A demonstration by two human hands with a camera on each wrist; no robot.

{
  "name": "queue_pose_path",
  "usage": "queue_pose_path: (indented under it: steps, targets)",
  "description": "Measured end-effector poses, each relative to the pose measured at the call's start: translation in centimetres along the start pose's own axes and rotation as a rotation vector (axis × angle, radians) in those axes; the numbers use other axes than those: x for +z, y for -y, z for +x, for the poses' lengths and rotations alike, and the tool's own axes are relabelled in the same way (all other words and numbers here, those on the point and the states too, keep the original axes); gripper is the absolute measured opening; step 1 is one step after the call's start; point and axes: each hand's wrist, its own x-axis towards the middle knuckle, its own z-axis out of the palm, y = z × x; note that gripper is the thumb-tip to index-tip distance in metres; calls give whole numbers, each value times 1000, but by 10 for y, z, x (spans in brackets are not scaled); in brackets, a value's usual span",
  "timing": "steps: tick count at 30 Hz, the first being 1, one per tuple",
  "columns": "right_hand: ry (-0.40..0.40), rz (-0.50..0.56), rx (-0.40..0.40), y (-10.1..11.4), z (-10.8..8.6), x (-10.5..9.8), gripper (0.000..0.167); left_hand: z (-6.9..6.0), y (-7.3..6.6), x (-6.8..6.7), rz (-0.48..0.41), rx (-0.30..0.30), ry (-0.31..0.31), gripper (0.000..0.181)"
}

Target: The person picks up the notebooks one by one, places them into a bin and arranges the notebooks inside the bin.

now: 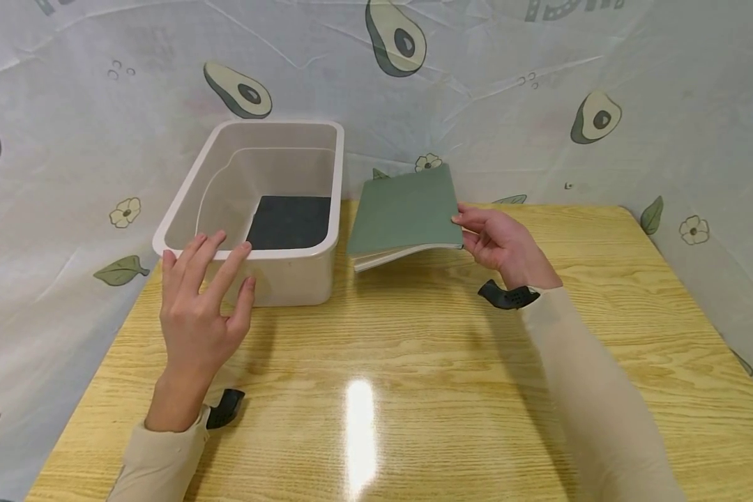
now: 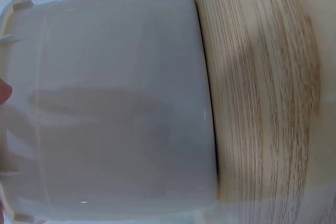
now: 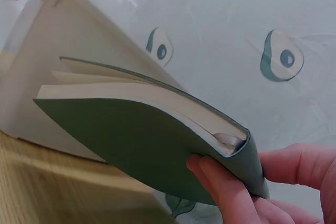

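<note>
My right hand point(image 1: 498, 240) pinches a green-covered book point(image 1: 408, 209) by its spine, thumb on one cover and fingers on the other. In the right wrist view the book point(image 3: 142, 129) is lifted off the table, its pages slightly fanned at the far side. To its left stands a pale plastic bin point(image 1: 291, 279), with a dark flat rectangular thing point(image 1: 291, 222) lying on its bottom. At the bin's near left rim is my left hand point(image 1: 203, 307), fingers spread and fairly straight over the edge. The left wrist view shows mostly the bin's outer wall point(image 2: 115, 108).
The bin and book are over a glossy wooden table point(image 1: 427, 390), with a bright reflection near its front. A pale cloth printed with avocados point(image 1: 477, 90) hangs behind and at both sides. Dark wrist straps point(image 1: 508, 295) sit at both cuffs.
</note>
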Motion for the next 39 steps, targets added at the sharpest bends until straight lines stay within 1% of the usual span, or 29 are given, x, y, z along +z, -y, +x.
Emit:
queue_pose_path:
  steps: [5, 7, 11, 14, 18, 21, 24, 28, 31, 34, 39]
  targets:
    - [-22, 4, -23, 11, -10, 6, 68, 0, -1, 0, 3, 7, -6, 43]
    - [-15, 7, -31, 16, -14, 10, 68, 0, -1, 1, 7, 12, -8, 43]
    - [1, -6, -51, 26, -22, 18, 69, 0, -1, 1, -2, 9, -12, 43]
    - [-8, -39, -81, 32, -28, 23, 69, 0, -1, 0, -6, 8, -13, 43]
    - [-18, -50, -115, 41, -34, 29, 68, 1, -1, 0, -5, 10, -12, 43]
    - [-4, -29, -127, 47, -39, 34, 68, 1, -1, 0, -7, 7, -8, 43]
    - [12, -1, -144, 53, -43, 39, 65, 1, 0, 0, -9, 5, -5, 43]
    - [19, 51, -159, 59, -47, 45, 51, 1, 0, 0, -2, 12, -4, 44]
    - [23, 86, -164, 63, -49, 49, 44, 1, 1, 1, 9, 20, -1, 44]
    - [32, 114, -163, 67, -52, 54, 45, 1, 1, 1, 12, 19, 4, 45]
    - [24, 151, -155, 74, -54, 63, 48, 1, 2, 1, 9, 23, 0, 45]
